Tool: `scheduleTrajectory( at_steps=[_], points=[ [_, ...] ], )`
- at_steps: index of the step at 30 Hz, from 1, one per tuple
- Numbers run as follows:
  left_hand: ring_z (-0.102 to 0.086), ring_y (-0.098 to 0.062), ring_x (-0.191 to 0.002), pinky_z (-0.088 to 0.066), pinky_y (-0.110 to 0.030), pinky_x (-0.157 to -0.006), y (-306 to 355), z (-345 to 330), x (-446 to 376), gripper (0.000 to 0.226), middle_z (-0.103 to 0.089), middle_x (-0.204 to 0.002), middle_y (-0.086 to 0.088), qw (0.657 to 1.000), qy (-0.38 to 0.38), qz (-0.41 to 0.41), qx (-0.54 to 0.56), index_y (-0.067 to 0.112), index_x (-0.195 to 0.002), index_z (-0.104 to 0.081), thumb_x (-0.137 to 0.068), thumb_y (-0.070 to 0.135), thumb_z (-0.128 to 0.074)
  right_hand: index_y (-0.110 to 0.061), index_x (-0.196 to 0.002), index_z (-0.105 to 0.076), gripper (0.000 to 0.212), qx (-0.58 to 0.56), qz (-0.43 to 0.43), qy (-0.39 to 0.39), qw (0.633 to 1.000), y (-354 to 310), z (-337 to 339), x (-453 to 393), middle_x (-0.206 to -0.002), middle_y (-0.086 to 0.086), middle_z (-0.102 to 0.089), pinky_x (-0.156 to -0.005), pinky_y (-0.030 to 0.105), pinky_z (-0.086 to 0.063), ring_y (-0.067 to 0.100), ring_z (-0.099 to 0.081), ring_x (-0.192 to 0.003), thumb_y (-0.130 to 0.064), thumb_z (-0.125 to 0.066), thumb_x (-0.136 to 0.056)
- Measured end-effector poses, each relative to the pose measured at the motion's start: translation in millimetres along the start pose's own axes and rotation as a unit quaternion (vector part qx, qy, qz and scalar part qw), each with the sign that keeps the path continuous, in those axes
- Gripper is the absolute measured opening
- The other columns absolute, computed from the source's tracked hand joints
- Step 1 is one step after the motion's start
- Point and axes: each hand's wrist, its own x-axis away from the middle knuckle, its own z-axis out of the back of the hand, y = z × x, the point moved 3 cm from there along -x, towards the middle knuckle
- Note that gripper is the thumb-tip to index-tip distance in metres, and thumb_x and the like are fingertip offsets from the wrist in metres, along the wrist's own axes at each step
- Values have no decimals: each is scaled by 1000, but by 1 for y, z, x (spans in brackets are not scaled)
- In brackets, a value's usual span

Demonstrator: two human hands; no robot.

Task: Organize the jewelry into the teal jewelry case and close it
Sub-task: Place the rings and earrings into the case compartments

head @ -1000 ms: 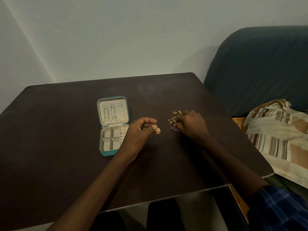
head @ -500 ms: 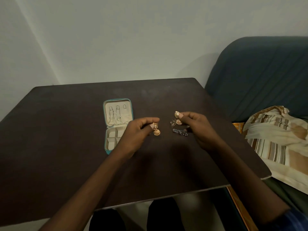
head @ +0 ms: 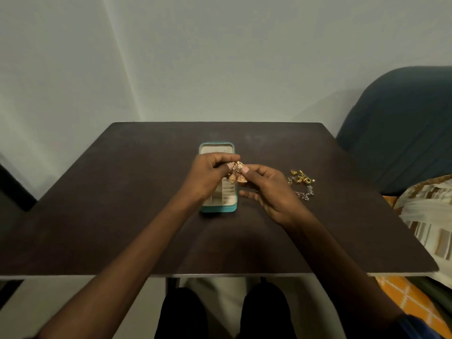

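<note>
The teal jewelry case lies open on the dark table, cream compartments showing; my hands hide most of it. My left hand pinches one gold bell-shaped earring above the case. My right hand pinches a matching gold earring right beside it; the two earrings hang close together. A small heap of loose jewelry, gold and silver pieces, lies on the table to the right of my right hand.
A dark blue sofa stands at the table's right, with a striped cloth and an orange patterned fabric on it. A pale wall runs behind. My legs show under the near table edge.
Both hands came together over the case, each with a gold earring. The view shifted so the case now sits at centre and the loose heap lies to the right.
</note>
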Motion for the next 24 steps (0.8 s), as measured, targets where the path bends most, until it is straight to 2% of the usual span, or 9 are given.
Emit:
scheduleTrajectory(
  at_steps=[5, 8, 14, 16, 19, 22, 24],
  points=[
    [-64, -15, -91, -54, -24, -83, -16, 22, 1, 29, -66, -104, -12, 998, 28, 51, -6, 1, -111, -64, -86, -10, -53, -7, -94, -66, 12, 19, -35, 13, 999, 17, -26, -16, -83, 3, -70, -58, 19, -53, 9, -65, -69, -16, -58, -91],
    [-62, -20, -96, -55, -18, -74, -32, 28, 2, 28, -64, -108, -16, 996, 41, 81, 1, -6, -111, -62, -86, -13, -50, -3, -98, -65, 16, 61, -48, 31, 996, 30, -32, -24, -86, 7, -70, -53, 16, -52, 8, -67, -66, -16, -58, -91],
    [-60, -13, -78, -52, -10, -65, -59, 29, 2, 28, -63, -110, -26, 992, 46, 113, -41, -12, -110, -60, -86, -16, -48, 1, -94, -63, 15, 152, -46, 53, 986, 47, -37, -32, -76, 8, -64, -47, 16, -47, 5, -60, -54, -12, -55, -93],
    [-61, -19, -85, -52, -10, -65, -63, 30, 1, 28, -63, -109, -25, 990, 46, 118, -55, -12, -111, -60, -86, -16, -47, -2, -87, -63, 13, 183, -37, 57, 981, 47, -38, -33, -71, 6, -62, -47, 18, -44, 6, -58, -54, -11, -55, -93],
    [-60, -19, -94, -53, -12, -69, -70, 36, -2, 28, -64, -111, -19, 989, 32, 121, -82, -8, -110, -62, -87, -14, -47, -12, -75, -62, 18, 234, -24, 57, 970, 49, -41, -36, -71, 7, -64, -46, 21, -43, 11, -58, -57, -12, -56, -92],
    [-62, -23, -101, -54, -27, -83, -75, 41, -3, 26, -64, -112, -20, 986, 18, 130, -101, -5, -108, -64, -88, -12, -49, -16, -71, -63, 20, 286, -13, 61, 956, 51, -44, -38, -72, 7, -66, -43, 20, -41, 11, -59, -56, -12, -58, -90],
    [-62, -23, -100, -54, -28, -83, -77, 43, -2, 24, -65, -110, -19, 985, 15, 135, -111, -3, -106, -64, -88, -11, -49, -14, -71, -65, 18, 308, -6, 70, 949, 52, -45, -40, -68, 4, -65, -44, 19, -40, 10, -59, -52, -11, -59, -89]
  ],
)
